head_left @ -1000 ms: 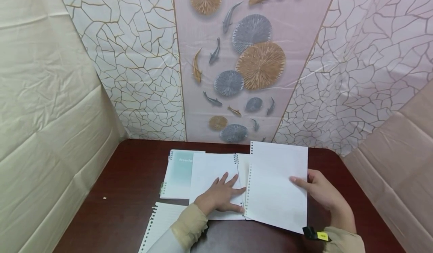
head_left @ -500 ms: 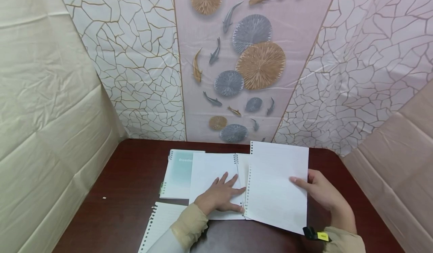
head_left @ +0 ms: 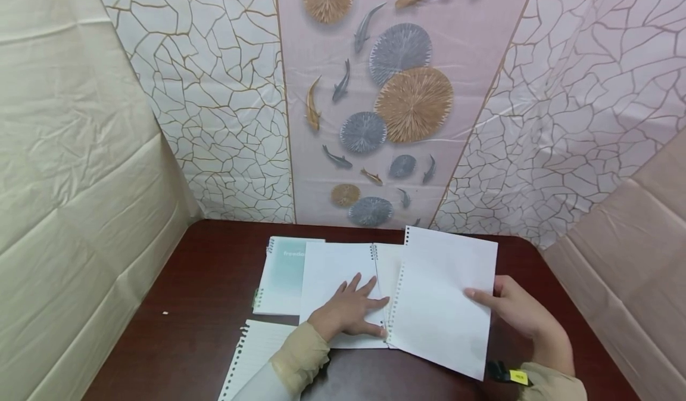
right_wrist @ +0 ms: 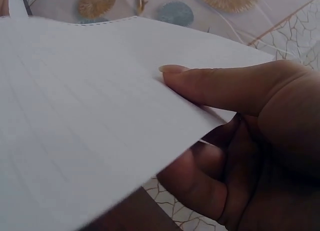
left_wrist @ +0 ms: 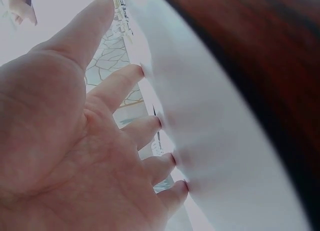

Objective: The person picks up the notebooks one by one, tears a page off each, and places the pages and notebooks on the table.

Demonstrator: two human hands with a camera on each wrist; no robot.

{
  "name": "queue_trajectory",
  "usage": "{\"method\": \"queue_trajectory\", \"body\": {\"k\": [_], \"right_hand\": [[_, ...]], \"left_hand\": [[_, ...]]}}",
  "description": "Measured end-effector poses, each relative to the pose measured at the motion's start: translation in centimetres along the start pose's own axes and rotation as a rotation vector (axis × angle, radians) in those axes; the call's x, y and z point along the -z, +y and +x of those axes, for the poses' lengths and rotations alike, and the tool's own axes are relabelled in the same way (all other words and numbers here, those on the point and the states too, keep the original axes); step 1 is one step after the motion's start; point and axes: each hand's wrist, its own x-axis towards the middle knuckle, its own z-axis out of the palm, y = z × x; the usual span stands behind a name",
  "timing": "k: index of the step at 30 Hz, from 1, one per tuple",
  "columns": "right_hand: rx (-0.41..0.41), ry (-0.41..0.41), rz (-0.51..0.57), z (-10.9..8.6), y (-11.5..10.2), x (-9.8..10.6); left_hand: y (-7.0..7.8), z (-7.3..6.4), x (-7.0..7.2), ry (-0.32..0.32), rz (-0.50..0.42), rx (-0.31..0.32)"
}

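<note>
An open spiral notebook [head_left: 332, 270] lies on the table, its ring binding running between the pages. My left hand [head_left: 349, 311] is spread on the left page beside the rings; in the left wrist view its fingertips [left_wrist: 157, 122] press on the white paper. To the right, my right hand [head_left: 522, 308] pinches the outer edge of a white sheet [head_left: 445, 300] with a row of punched holes down its left side. The sheet is raised and tilted over the right page, its lower left corner right at the binding. The right wrist view shows the thumb [right_wrist: 210, 86] on top and curled fingers beneath.
A teal-covered spiral notebook [head_left: 284, 276] is partly under the open one at left. Nearer me lies a lined sheet with torn holes [head_left: 257, 347], partly behind my left sleeve. A paper scrap [head_left: 165, 313] sits on the dark red table [head_left: 177, 353]. Patterned cloth hangs behind.
My right hand has moved slightly right and toward me, and the sheet's top has swung rightward, away from the rings. The left hand has stayed in place.
</note>
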Motion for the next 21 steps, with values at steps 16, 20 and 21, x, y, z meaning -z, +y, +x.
{"method": "queue_trajectory", "body": {"k": [16,20,21], "right_hand": [[0.022,-0.049,0.011,-0.3,0.1,0.4],[0.021,-0.060,0.035,-0.6,0.2,0.5],[0.019,-0.060,0.041,-0.6,0.2,0.5]], "left_hand": [[-0.2,-0.1,0.0,0.006,-0.025,-0.006],[-1.0,0.9,-1.4,0.010,-0.003,-0.015],[-1.0,0.9,-1.5,0.006,0.001,-0.015]]}}
